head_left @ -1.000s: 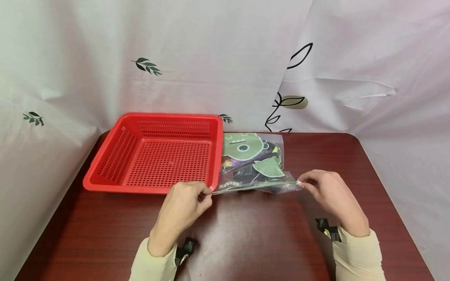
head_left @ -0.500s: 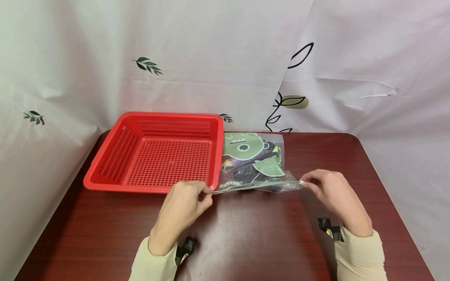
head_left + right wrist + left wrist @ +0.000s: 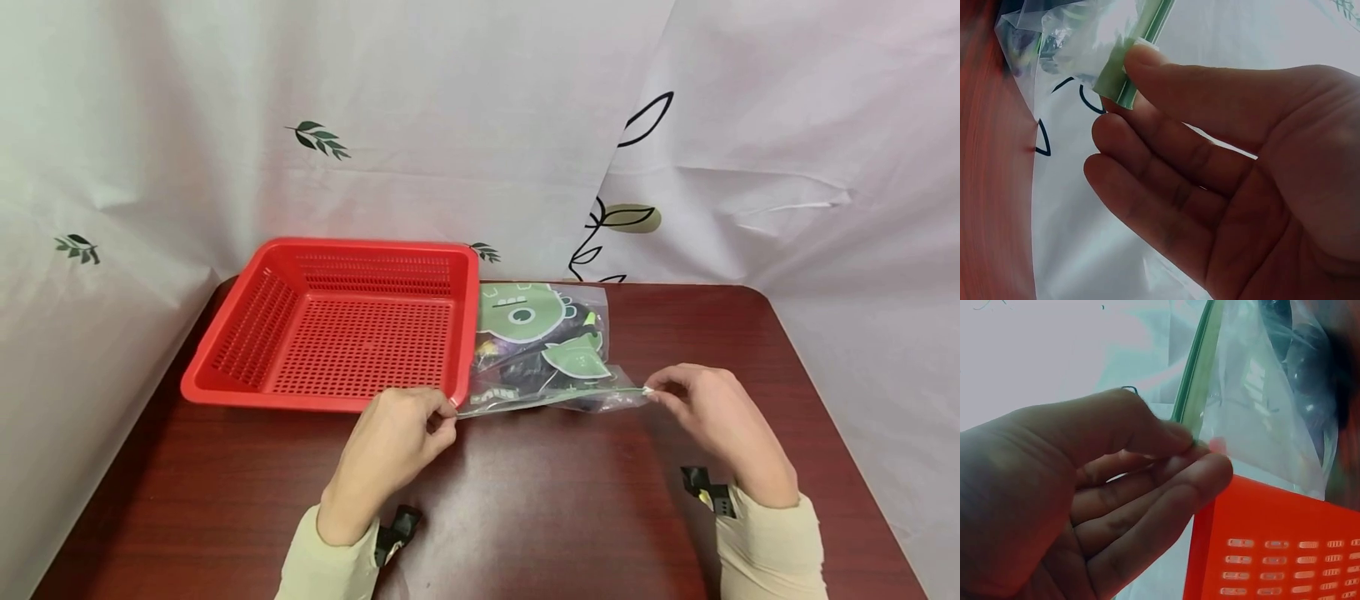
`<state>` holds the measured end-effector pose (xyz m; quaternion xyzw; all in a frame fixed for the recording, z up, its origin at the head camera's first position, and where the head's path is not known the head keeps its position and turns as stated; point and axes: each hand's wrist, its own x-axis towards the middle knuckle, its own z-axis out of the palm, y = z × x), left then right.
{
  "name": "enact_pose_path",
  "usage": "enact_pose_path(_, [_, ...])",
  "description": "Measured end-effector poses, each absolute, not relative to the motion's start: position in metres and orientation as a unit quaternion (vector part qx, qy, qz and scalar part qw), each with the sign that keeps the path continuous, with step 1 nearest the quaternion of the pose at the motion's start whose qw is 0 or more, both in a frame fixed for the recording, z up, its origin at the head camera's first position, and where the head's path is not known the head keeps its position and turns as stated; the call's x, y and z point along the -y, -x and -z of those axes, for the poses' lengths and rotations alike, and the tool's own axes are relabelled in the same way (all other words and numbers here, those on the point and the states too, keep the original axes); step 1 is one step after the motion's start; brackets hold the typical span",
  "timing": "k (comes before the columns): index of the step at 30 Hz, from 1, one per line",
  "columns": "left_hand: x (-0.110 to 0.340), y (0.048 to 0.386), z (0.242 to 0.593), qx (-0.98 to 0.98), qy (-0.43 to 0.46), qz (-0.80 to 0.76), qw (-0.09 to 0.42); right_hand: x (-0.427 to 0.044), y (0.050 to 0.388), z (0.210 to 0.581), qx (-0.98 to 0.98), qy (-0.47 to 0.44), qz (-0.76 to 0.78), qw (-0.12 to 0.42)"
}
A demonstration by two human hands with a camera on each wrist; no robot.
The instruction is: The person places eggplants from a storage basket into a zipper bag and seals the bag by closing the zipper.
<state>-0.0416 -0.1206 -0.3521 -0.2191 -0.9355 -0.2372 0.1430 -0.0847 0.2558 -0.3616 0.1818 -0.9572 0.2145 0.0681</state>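
Note:
A clear slider zip bag (image 3: pixel 573 357) with a green cartoon print lies on the table, its near edge lifted. Dark purple, shiny things (image 3: pixel 1310 375) show through the plastic; one has a light green tip, and their kind is hard to tell. Between thumb and fingertips, my left hand (image 3: pixel 397 437) pinches the left end of the green zip strip (image 3: pixel 1194 369), beside the basket's near right corner. My right hand (image 3: pixel 720 425) pinches the white slider (image 3: pixel 1141 45) close to the strip's right end. The strip is stretched taut between both hands.
A red plastic basket (image 3: pixel 467 333) with perforated walls stands left of the bag and touches or overlaps its left side; nothing shows inside. The dark red wooden table (image 3: pixel 555 500) meets white leaf-printed cloth (image 3: pixel 450 125) at the back and sides.
My right hand has slid slightly to the right with the white slider, to the strip's right end. My left hand stays nearly still at the left end.

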Motion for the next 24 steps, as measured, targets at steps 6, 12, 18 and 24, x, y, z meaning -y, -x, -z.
enact_pose_path(6, [0.1201, 0.0412, 0.3529, 0.941, 0.222, 0.219, 0.130, -0.2558, 0.0845, 0.3614, 0.960, -0.176, -0.212, 0.049])
enact_pose_path(12, [0.1214, 0.0404, 0.3522, 0.949, 0.208, 0.211, 0.111, -0.2554, 0.0837, 0.3609, 0.958, -0.180, -0.219, 0.039])
enact_pose_path(18, [0.1216, 0.0401, 0.3503, 0.954, 0.216, 0.188, 0.091, -0.2557, 0.0819, 0.3612, 0.948, -0.211, -0.238, 0.024])
enact_pose_path(24, [0.1203, 0.0403, 0.3502, 0.958, 0.224, 0.166, 0.065, -0.2551, 0.0823, 0.3620, 0.937, -0.247, -0.247, 0.013])
